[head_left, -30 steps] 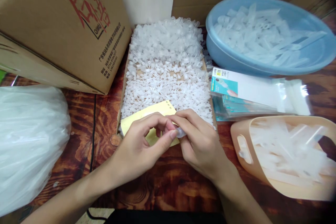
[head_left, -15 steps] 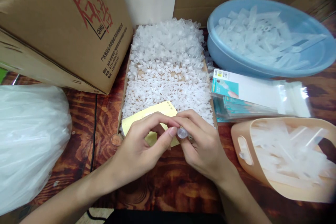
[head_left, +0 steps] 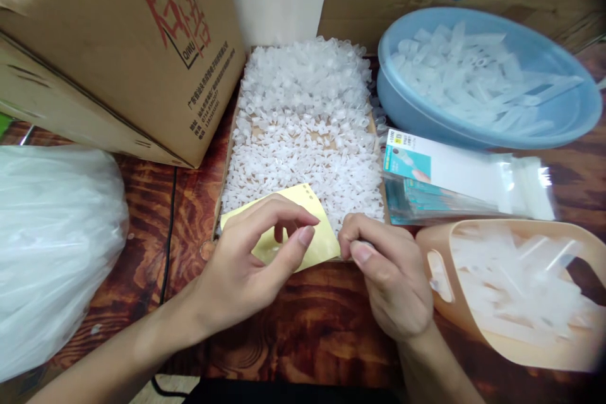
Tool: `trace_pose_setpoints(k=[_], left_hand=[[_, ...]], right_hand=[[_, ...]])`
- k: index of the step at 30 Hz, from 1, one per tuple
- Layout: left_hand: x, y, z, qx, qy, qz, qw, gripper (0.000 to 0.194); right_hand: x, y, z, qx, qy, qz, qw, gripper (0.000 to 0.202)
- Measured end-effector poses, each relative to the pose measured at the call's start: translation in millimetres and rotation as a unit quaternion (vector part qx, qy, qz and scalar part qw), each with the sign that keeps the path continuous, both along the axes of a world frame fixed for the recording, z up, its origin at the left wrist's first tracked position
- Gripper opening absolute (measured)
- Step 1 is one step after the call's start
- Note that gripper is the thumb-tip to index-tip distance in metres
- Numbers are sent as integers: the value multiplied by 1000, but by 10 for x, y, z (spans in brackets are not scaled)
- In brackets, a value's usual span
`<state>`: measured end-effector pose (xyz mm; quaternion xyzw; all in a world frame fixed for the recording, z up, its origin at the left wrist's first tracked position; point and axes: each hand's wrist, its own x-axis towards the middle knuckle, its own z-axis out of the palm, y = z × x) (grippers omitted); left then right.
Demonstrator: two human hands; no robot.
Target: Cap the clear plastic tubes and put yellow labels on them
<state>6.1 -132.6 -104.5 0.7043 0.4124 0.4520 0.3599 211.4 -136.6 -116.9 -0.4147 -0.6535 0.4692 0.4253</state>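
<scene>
My left hand (head_left: pixel 258 252) is over the yellow sheet (head_left: pixel 322 243), its thumb and index finger apart, with nothing seen between them. To its right, my right hand (head_left: pixel 391 271) is closed, the thumb pressed against the curled fingers; what it holds is mostly hidden, only a small dark bit shows above the thumb. The yellow sheet lies on the near edge of a shallow cardboard tray (head_left: pixel 230 150). Small white pieces (head_left: pixel 303 161) cover the tray's near part, and translucent caps (head_left: pixel 303 76) are heaped at its far end.
A blue basin (head_left: pixel 407 104) of clear tubes stands at the back right. Packaged cards (head_left: pixel 454 167) and a beige basket (head_left: pixel 449 309) of clear pieces are below it. On the left are a large carton (head_left: pixel 118 57), a plastic bag (head_left: pixel 57 252) and a black cable (head_left: pixel 169 240).
The hands have parted: my right hand has moved right and closed more tightly. The round clear tube end seen between them is now hidden. The view has shifted slightly.
</scene>
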Motion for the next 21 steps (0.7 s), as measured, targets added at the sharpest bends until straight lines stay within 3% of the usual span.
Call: trace_pose_setpoints(k=[5, 11, 18, 21], left_hand=[[-11, -9, -29, 197, 77, -51, 976, 31], [33, -20, -83, 274, 128, -61, 951, 33], [49, -16, -171, 312, 173, -67, 932, 31], [38, -19, -187, 355, 217, -82, 906, 26]], right_hand=[[-54, -36, 23, -106, 117, 17, 987, 28], [-133, -58, 54, -233, 193, 94, 948, 58], [-126, -81, -47, -214, 130, 83, 965, 61], [-153, -80, -62, -201, 133, 59, 969, 60]])
